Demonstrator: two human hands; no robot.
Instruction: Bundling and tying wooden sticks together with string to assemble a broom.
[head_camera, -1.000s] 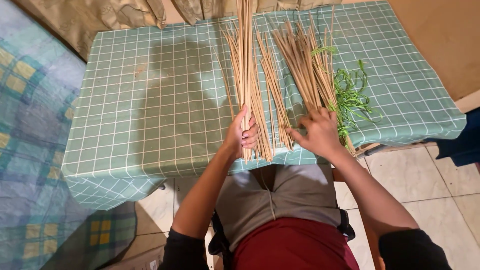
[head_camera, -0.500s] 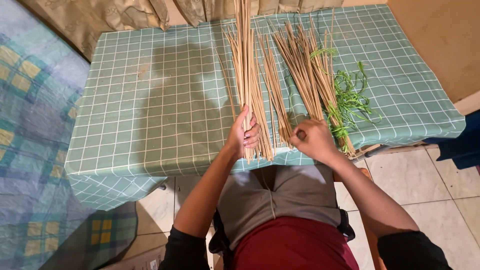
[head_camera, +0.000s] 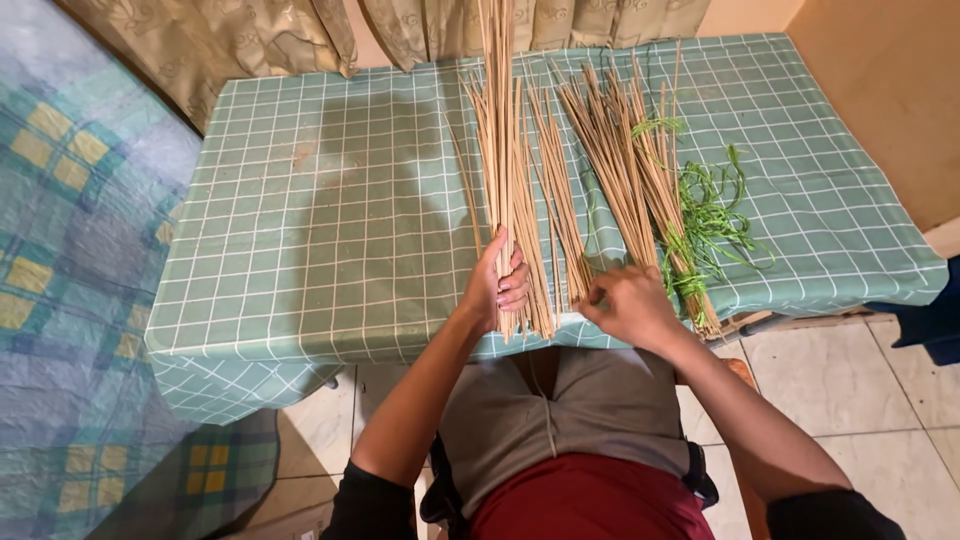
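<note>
Thin sticks sorted on the desk (head_camera: 300, 250)

A stick bundle (head_camera: 505, 180) is gripped by left hand (head_camera: 495, 290) fingers; right hand (head_camera: 625, 305) fingers are pinched on loose sticks (head_camera: 560, 210), which could be snapped or scattered by a hard tug

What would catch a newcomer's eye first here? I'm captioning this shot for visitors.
Long pale sticks fanned across the green checked tablecloth stand out first. The left hand grips one bundle at the table's near edge, the right hand touches loose sticks beside it. Bright green strips lie to the right.
</note>
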